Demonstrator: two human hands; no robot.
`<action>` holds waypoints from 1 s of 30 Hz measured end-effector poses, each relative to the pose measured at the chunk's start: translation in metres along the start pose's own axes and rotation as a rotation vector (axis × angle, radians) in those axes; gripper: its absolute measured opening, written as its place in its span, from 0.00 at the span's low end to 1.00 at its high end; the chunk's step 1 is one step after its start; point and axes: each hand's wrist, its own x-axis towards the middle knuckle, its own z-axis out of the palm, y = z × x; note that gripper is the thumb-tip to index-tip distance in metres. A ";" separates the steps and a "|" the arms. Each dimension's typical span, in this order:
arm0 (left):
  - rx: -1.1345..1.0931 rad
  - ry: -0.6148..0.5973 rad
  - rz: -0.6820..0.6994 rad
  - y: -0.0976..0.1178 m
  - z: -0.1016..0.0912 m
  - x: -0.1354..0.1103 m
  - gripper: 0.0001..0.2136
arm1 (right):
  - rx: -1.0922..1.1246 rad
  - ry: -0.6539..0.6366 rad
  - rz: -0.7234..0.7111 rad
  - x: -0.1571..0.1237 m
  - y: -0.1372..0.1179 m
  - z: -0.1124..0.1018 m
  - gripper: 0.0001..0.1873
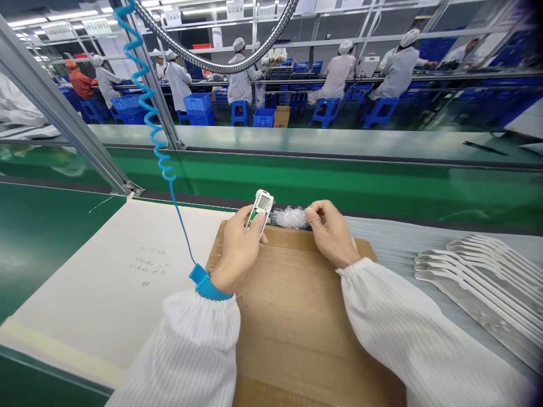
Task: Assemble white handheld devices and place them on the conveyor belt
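Observation:
My left hand (238,244) is closed round a small white device with a little screen (261,208), held upright above the far edge of a brown cardboard sheet (292,316). A blue wrist strap (207,284) with a coiled blue cord (146,107) sits on that wrist. My right hand (333,233) pinches a crumpled piece of clear plastic film (290,217) that stretches toward the device. Both arms wear white striped sleeves.
A white mat (110,282) lies left of the cardboard. Stacked white plastic trays (479,277) rest at the right. A green conveyor belt (339,181) runs across behind. A metal flexible hose (220,62) hangs overhead. Several workers in white sit at benches far back.

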 end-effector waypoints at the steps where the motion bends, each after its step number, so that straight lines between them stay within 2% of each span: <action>1: -0.009 -0.007 0.007 -0.001 0.000 0.001 0.14 | -0.031 -0.011 0.012 0.006 0.002 0.004 0.09; 3: 0.026 -0.033 0.032 -0.002 0.000 0.001 0.14 | -0.055 0.029 -0.044 0.013 0.000 0.009 0.07; 6: 0.102 -0.076 0.043 -0.003 0.003 -0.002 0.14 | -0.091 0.085 -0.269 0.008 -0.017 0.010 0.09; 9: 0.106 -0.130 0.050 -0.003 0.007 -0.004 0.14 | -0.346 0.051 -0.506 0.001 -0.037 0.007 0.06; 12: 0.087 -0.149 0.026 -0.002 0.008 -0.006 0.13 | -0.510 0.071 -0.601 -0.002 -0.047 0.003 0.12; 15: 0.154 -0.041 0.017 0.000 0.007 -0.006 0.13 | -0.395 0.025 -0.484 0.002 -0.042 0.002 0.13; 18: 0.252 0.107 0.031 -0.001 0.004 -0.003 0.12 | -0.220 -0.073 -0.155 0.013 -0.023 0.005 0.12; 20: 0.214 0.153 0.018 -0.004 0.002 0.000 0.12 | -0.235 -0.086 0.075 0.022 -0.006 0.009 0.10; 22: 0.119 0.152 0.003 -0.008 0.000 0.003 0.13 | -0.297 -0.047 0.198 0.030 0.005 0.014 0.09; 24: 0.058 0.136 -0.003 -0.011 0.000 0.004 0.14 | -0.336 -0.004 0.197 0.033 0.010 0.014 0.12; 26: 0.042 0.119 -0.006 -0.012 -0.001 0.004 0.14 | -0.369 0.006 0.121 0.029 0.008 0.006 0.15; 28: 0.033 0.114 -0.013 -0.011 0.000 0.003 0.15 | -0.403 0.000 0.037 0.016 0.006 -0.012 0.16; 30: 0.019 0.110 -0.019 -0.005 0.000 0.001 0.15 | -0.449 -0.005 0.002 -0.004 0.008 -0.041 0.16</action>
